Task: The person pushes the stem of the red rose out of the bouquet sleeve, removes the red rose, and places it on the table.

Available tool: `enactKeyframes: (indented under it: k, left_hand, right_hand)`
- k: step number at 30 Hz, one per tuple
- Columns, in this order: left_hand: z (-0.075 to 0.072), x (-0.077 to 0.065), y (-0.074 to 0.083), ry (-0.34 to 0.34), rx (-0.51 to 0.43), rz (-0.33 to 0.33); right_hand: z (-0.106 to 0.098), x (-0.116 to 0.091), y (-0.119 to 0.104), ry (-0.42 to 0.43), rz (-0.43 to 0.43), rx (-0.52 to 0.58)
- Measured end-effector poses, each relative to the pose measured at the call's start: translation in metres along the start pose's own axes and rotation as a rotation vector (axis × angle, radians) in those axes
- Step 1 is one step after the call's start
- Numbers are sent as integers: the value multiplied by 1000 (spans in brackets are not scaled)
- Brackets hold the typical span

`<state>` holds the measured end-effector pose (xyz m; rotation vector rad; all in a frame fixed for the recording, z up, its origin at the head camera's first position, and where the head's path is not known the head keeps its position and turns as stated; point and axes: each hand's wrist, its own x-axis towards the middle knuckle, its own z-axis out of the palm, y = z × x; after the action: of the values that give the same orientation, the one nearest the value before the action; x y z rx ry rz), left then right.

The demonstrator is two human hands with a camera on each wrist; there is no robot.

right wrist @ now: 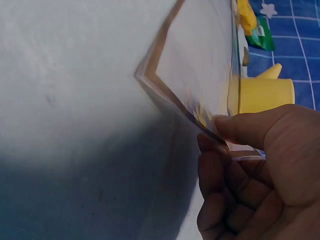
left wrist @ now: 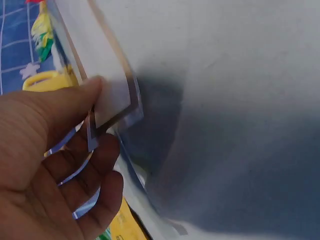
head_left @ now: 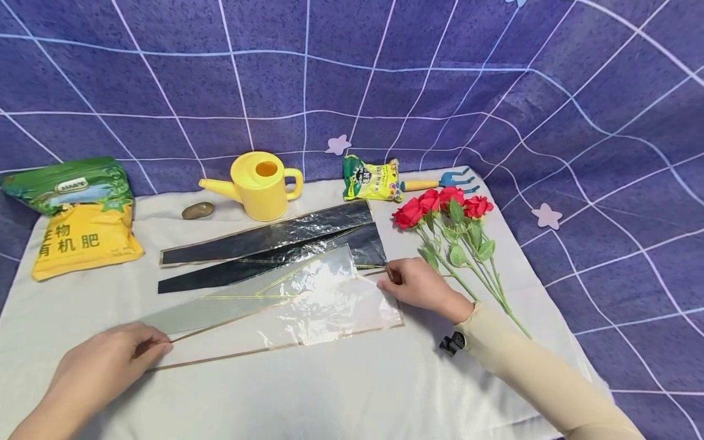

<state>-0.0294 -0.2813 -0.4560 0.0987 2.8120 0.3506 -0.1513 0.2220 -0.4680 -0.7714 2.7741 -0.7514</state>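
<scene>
A white flower sleeve (head_left: 352,308), tapered, glossy and edged in brown, stretches between both hands. My left hand (head_left: 107,360) pinches its narrow left end between thumb and fingers; in the left wrist view, the brown-edged corner (left wrist: 117,107) sticks out past the thumb. At the wide right end, my right hand (head_left: 420,284) pinches the edge, with the thumb on top in the right wrist view. Partly under the white one lies a grey sleeve (head_left: 192,311) with thin yellow lines. Black sleeves (head_left: 275,235) lie fanned out behind it.
A yellow watering can (head_left: 258,189) stands at the back beside a brown stone (head_left: 198,211). Red roses (head_left: 453,208) lie right, near a blue hand fork (head_left: 459,181) and a small green-yellow packet (head_left: 374,178). A large fertilizer bag (head_left: 88,238) lies far left.
</scene>
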Motion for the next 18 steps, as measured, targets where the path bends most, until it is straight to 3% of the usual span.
enactKeyframes:
  k: [6,13,18]
  left_hand:
    - [3,2,6,42,77,37]
    - [5,-1,9,138,119,121]
    - [0,1,13,139,105,124]
  right_hand:
    - [4,0,1,13,16,-52]
    - [6,-5,1,43,35,-141]
    - [-6,-4,-1,52,54,-162]
